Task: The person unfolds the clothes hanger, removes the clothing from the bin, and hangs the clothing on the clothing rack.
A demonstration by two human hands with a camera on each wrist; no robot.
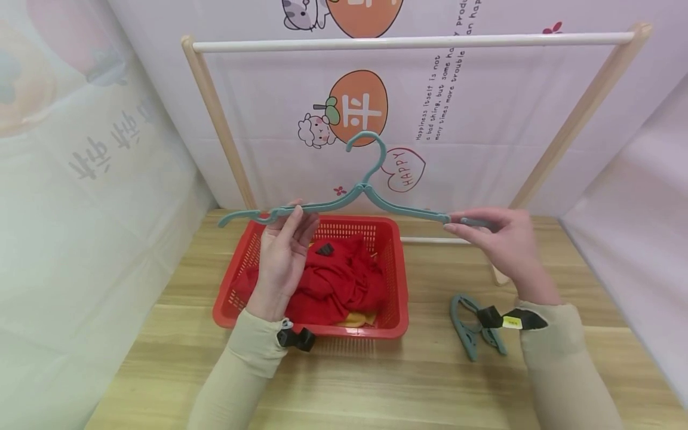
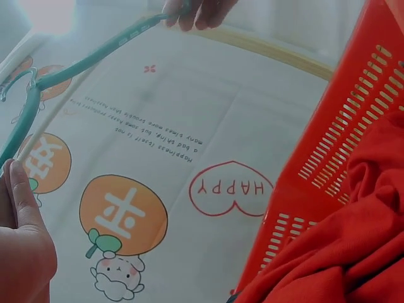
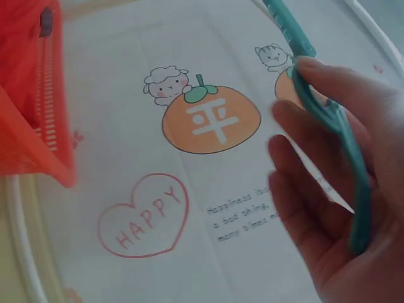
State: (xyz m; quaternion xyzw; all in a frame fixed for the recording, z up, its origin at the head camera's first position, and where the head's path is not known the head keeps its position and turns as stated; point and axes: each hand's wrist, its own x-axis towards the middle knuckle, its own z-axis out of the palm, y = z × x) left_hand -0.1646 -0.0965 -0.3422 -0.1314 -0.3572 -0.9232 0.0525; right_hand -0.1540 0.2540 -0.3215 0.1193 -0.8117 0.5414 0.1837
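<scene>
A teal folding clothes hanger [image 1: 400,209] is held up above the table with its arms spread and its hook at the top. My left hand [image 1: 285,257] pinches its left arm between thumb and fingers, a little in from the tip. At the other side my right hand [image 1: 505,245] grips the right arm near its end; the right wrist view shows the notched end section [image 3: 358,189] running across that palm. Below the left hand, a red slotted basket [image 1: 402,292] holds crumpled red cloth [image 1: 344,286], with some yellow cloth [image 1: 357,319] showing under it.
Behind the hanger stands a rack with a white rail [image 1: 408,42] and wooden posts [image 1: 220,125]. A folded teal hanger [image 1: 463,331] lies on the wooden table [image 1: 376,388], partly under the right wrist strap. Printed white sheets [image 1: 269,95] hang at the back and sides.
</scene>
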